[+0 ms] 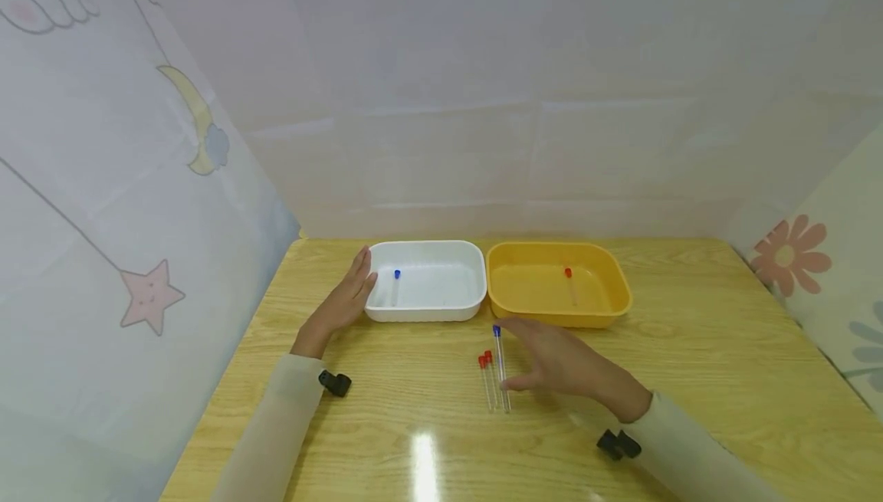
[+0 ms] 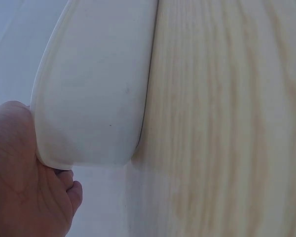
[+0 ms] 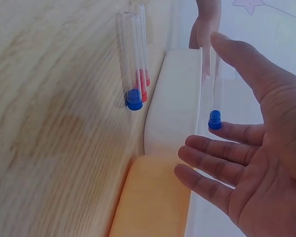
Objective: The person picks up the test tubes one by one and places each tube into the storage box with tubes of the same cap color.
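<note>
My right hand (image 1: pixel 562 358) pinches a clear test tube (image 3: pixel 215 91) lengthwise, the thumb at its bare end and the index finger at its blue cap; the other fingers are spread. Below it on the table lie two red-capped test tubes (image 1: pixel 483 379) and another blue-capped test tube (image 3: pixel 130 64), side by side. At the left end of the white tray (image 1: pixel 425 315), my left hand (image 1: pixel 343 301) holds the rim between thumb and fingers. A blue-capped test tube (image 1: pixel 396 289) lies inside that tray.
Right beside the white tray stands a yellow tray (image 1: pixel 559 320) with one red-capped test tube (image 1: pixel 570 286) in it. Both trays sit near the back edge of the wooden table (image 1: pixel 386 425), before a hanging pale cloth (image 1: pixel 524 157). More printed cloth hangs at both sides.
</note>
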Demonstrator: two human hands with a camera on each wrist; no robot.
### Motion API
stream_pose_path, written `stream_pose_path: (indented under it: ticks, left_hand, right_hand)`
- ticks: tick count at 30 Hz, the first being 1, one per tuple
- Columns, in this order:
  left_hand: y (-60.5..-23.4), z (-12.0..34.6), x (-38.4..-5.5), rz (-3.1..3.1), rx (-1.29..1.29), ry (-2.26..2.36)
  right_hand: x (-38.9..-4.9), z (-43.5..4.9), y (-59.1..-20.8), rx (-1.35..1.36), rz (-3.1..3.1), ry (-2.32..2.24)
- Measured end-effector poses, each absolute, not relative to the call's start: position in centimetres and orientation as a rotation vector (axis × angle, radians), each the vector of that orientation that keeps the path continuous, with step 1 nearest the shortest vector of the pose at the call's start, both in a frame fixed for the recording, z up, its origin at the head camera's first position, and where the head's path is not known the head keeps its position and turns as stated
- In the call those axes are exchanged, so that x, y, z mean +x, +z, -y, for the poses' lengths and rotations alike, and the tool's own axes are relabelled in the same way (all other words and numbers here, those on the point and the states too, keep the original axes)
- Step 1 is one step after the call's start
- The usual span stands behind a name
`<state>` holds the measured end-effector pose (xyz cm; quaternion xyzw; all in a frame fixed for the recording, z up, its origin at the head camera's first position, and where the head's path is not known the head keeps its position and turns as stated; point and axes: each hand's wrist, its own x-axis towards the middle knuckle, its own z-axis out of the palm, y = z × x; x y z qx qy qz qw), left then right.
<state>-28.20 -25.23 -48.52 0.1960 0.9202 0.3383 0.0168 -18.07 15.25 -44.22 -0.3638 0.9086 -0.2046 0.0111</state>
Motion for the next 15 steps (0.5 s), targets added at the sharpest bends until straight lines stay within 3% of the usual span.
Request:
stream_pose_path:
  ticks: [15]
  left_hand:
    - [-48.5, 25.1, -28.2, -2.866, 0.596, 1.045]
  right_hand:
    - [-19.2, -14.5, -44.0, -1.143, -2.848, -0.81]
